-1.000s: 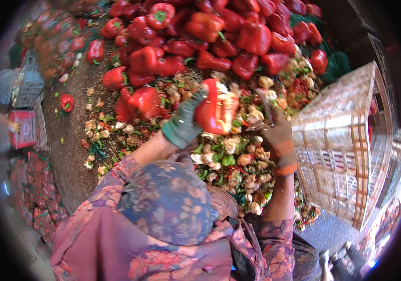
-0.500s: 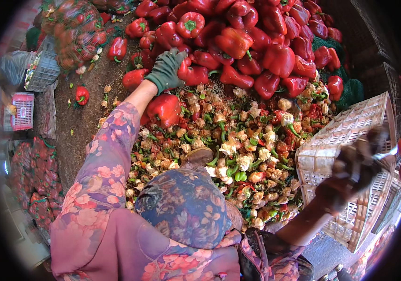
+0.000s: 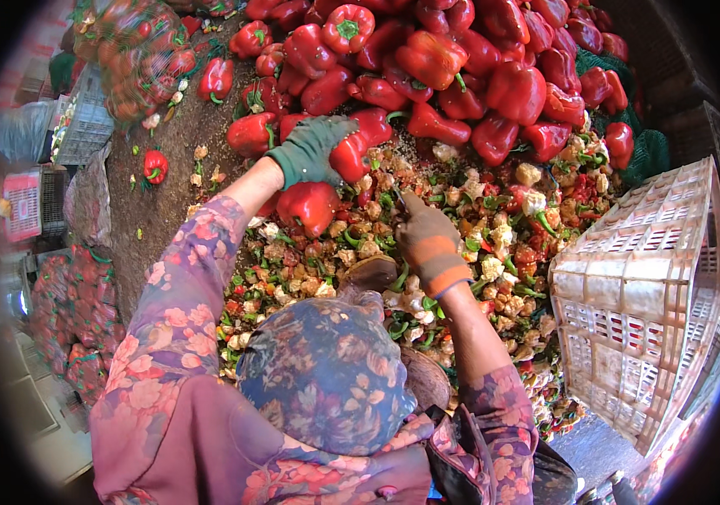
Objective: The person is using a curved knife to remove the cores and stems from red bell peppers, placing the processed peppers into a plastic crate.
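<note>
My left hand [image 3: 314, 151], in a green glove, is closed round a red bell pepper [image 3: 349, 158] at the lower edge of a big pile of red peppers [image 3: 436, 59]. Just below that hand rests another red bell pepper [image 3: 308, 208]. My right hand [image 3: 429, 238] wears a brown and orange glove and points toward the held pepper, a short gap away. Its fingers are wrapped round a small knife [image 3: 399, 196], of which only a thin bit shows. Beneath both hands lies a heap of cut pepper cores [image 3: 495, 252] with green stems.
A white plastic crate [image 3: 612, 311] stands tilted at the right. Net sacks of peppers [image 3: 137, 55] [image 3: 78, 320] lie at the left, near a pink crate [image 3: 22, 204] and a grey crate [image 3: 84, 118]. Dark floral cloth [image 3: 326, 370] covers a rounded shape in front, with a brown shoe [image 3: 370, 273] beyond.
My right hand has swung from above the white crate at the right to the middle, beside my left hand. My left hand has shifted slightly and holds a pepper.
</note>
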Demonstrator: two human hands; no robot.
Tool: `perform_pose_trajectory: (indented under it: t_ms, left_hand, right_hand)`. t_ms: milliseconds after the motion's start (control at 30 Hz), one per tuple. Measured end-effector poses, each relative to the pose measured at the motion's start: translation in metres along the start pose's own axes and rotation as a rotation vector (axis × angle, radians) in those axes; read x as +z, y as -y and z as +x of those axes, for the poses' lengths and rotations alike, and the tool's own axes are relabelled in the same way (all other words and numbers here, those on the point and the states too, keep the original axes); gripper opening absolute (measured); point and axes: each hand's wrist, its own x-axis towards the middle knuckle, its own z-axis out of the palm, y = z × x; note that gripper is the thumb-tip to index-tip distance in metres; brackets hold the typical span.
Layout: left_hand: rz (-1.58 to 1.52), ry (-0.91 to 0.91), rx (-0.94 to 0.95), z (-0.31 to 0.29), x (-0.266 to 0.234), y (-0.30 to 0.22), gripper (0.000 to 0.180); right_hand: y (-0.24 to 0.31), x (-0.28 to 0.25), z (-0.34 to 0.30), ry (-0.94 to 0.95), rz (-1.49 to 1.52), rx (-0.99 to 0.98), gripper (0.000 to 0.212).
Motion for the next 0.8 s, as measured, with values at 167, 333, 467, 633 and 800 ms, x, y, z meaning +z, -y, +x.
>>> perform_pose_trajectory:
  t_ms: [167, 333, 467, 633, 800]
  left_hand:
    - [-0.061, 0.033, 0.047, 0.002, 0.012, 0.015, 0.097]
    - [-0.099, 0.238, -0.079, 0.011, -0.006, 0.005, 0.096]
    - [-0.062, 0.231, -0.049, 0.003, 0.013, 0.005, 0.094]
    - [-0.376, 0.256, -0.262, -0.006, 0.008, 0.017, 0.087]
    - [-0.413, -0.187, 0.011, -0.027, 0.015, -0.019, 0.089]
  right_hand:
    - [0.009, 0.029, 0.021, 0.006, 0.174, 0.041, 0.025]
    - [-0.019, 0.056, 0.028, -0.012, 0.253, 0.063, 0.027]
    - [-0.015, 0.056, 0.039, 0.105, 0.254, 0.067, 0.028]
    - [-0.029, 0.054, 0.024, -0.030, 0.684, 0.080, 0.027]
    - [-0.038, 0.022, -0.026, -0.220, 0.352, -0.069, 0.023]
